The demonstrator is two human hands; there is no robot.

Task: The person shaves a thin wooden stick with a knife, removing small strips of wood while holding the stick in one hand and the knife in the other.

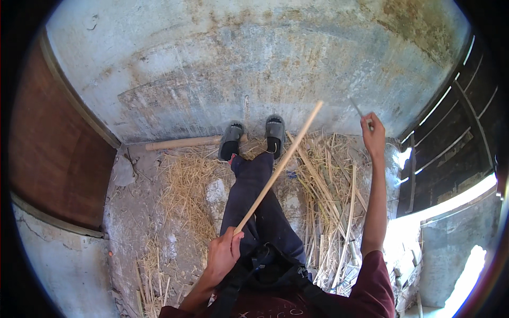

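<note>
My left hand [224, 252] is closed around the lower end of a long, pale bamboo stick [281, 168]. The stick slants up and to the right across my legs, its far end free in the air before the wall. Out to the right, my right hand [374, 132] is raised with its fingers closed on a knife [356, 107]. The thin grey blade points up and to the left, apart from the stick; the fingers hide the handle.
Straw-like shavings [185, 185] litter the floor left of my legs, and split bamboo strips [339, 212] lie heaped on the right. A thick pole [183, 143] rests along the stained wall [254, 63], by my slippers [275, 127]. A brown door panel [63, 143] stands left, dark slatted boards [456, 132] right.
</note>
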